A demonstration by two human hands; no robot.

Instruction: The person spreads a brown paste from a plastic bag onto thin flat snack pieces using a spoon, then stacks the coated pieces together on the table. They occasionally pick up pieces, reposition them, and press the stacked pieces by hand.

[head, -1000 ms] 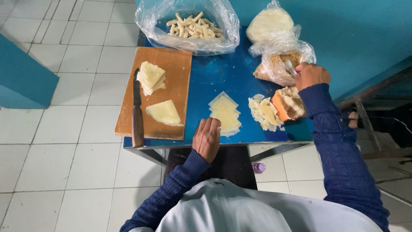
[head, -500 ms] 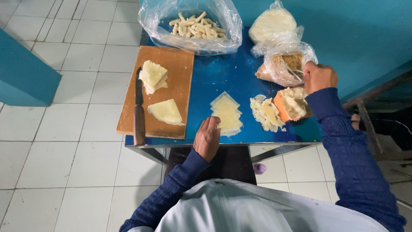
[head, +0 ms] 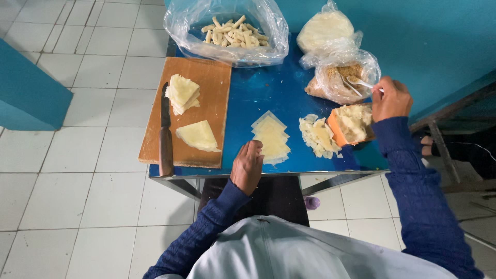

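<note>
Two hands are at work over the blue table (head: 268, 93): at lower centre of the frame the left hand (head: 248, 166) is laid loosely curled and empty at the near edge, its fingertips touching the stack of pale wrapper sheets (head: 271, 137), while at the right the right hand (head: 391, 98) is closed around a white spoon (head: 359, 82) dipped into the clear bag of brown filling (head: 343, 77). The step is judged best done by lifting a modest, level scoop and keeping the top sheet pinned flat. Farther off, in the upper left, a knife (head: 165, 134) and cut pieces are seen on the wooden board (head: 217, 82).
</note>
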